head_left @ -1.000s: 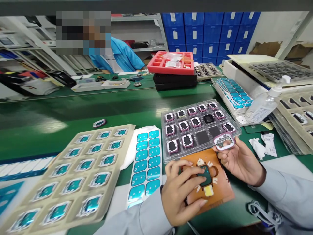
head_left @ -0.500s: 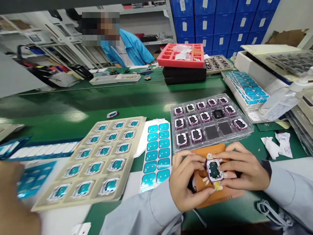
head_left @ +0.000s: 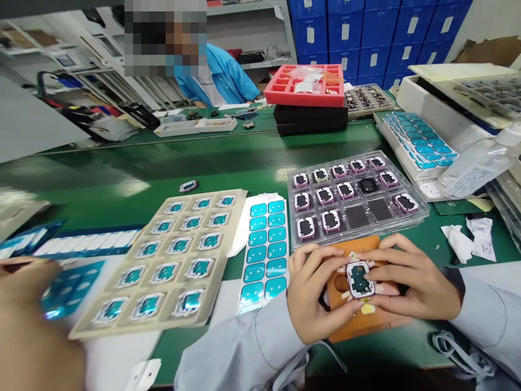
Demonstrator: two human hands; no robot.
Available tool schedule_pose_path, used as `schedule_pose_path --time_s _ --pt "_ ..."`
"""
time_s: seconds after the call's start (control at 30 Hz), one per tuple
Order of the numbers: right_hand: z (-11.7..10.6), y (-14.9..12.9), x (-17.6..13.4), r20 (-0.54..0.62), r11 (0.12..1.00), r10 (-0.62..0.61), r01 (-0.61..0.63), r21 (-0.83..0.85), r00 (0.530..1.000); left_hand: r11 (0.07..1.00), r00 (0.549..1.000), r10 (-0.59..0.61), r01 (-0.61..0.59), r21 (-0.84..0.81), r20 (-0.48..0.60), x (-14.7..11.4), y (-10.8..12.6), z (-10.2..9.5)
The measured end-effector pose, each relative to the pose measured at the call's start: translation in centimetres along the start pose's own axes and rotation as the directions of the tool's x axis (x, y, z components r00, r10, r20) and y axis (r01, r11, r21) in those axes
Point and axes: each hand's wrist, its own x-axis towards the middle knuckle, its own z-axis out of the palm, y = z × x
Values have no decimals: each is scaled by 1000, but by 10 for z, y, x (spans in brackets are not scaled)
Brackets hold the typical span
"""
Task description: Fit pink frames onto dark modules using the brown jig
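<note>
A smartwatch case [head_left: 353,287] with a white inner frame, dark centre and purplish rim lies on an orange fixture block [head_left: 382,324]. My left hand [head_left: 313,296] is closed around its left side, index fingertip at the upper corner and thumb near the lower edge. From the right, my right hand [head_left: 417,279] grips the case, one fingertip pressing on the dark centre and the thumb at the lower edge. A small yellow tab [head_left: 368,309] sticks out below the case. Part of the block is hidden under my hands.
A clear tray [head_left: 337,237] of similar watch cases sits behind the block. Left of it are a sheet of blue stickers [head_left: 255,253] and a beige tray [head_left: 202,315] of blue-filmed frames. Another person's hand [head_left: 35,285] is at far left. A clear bottle [head_left: 474,168] stands right.
The camera view has shifted slightly, so the scene sits a little further right. Both my hands stay on the watch case, with small finger movements. The other person's hand at left has moved.
</note>
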Motion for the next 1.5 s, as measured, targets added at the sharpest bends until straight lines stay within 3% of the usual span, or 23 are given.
schedule_pose_path --time_s 0.97,1.1,1.27,1.37,1.43,1.5 --pt "5 -2 -4 29 994 83 -85 64 996 999 997 -36 35 22 65 -3 -1 1" --pt "7 1 -5 -6 995 51 -51 81 999 995 999 3 2 -98 47 -2 -5 0" --pt "14 2 -7 -78 980 77 -61 189 994 989 982 103 -84 -122 157 0 -4 -5" --pt "17 2 -11 -123 876 198 -119 467 972 989 977 122 -106 -99 175 -2 -4 -5" --pt "17 2 -12 -60 667 341 -197 718 938 989 980 134 -123 -83 150 -4 -4 -4" --pt "15 2 -12 69 384 452 -264 885 889 988 981 147 -141 -58 124 -5 -5 -4"
